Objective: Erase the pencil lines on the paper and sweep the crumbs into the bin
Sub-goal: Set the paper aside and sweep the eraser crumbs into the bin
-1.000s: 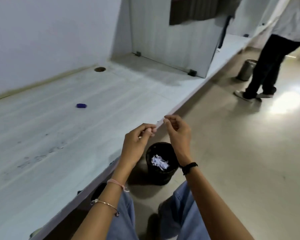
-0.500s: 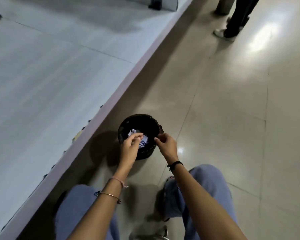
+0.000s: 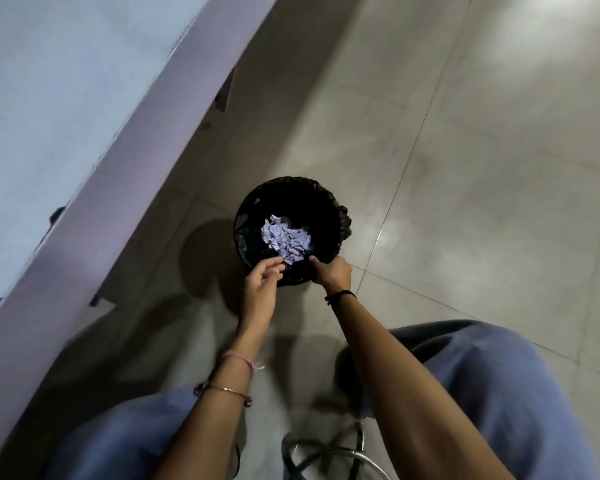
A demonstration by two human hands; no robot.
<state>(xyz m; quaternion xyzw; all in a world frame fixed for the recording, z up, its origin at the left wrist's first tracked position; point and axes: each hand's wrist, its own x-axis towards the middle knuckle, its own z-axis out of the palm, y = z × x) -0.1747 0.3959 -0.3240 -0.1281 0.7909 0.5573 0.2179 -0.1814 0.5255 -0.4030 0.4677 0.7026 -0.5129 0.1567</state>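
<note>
Above the round black lined bin of pale torn paper scraps on the floor, left hand and right hand curl fingers; whether they pinch anything is unclear. Release low, inside the rim.

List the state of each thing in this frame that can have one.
bin, upright, open-topped, bag-lined, partly filled.
paper scraps, torn, heaped at the bin's bottom.
left hand, fingers curled over the near rim; contents unclear.
right hand, fingers curled at the near rim; contents unclear.
</note>
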